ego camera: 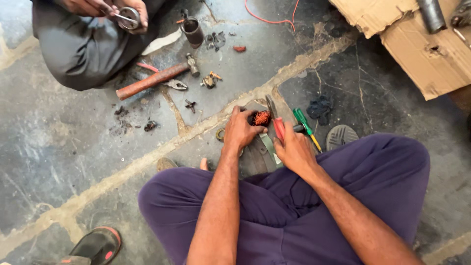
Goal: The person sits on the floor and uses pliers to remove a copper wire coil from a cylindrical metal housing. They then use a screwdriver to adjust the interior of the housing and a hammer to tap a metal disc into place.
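Note:
I sit cross-legged in purple trousers on a stone floor. My left hand [239,129] grips a small motor part wound with copper-red wire [261,118], held down against the floor. My right hand [294,149] holds red-handled pliers [275,120], whose jaws reach up beside the wound part. A green-handled screwdriver [304,122] lies just right of the pliers. A flat grey-green strip [269,147] lies under my hands.
Another person crouches at top left, their hands holding a round metal part [128,17]. Before them lie a rusty hammer [154,79], small pliers [175,85], a dark cup [192,31] and scattered metal bits. Torn cardboard [431,54] lies top right, a sandal [98,243] bottom left.

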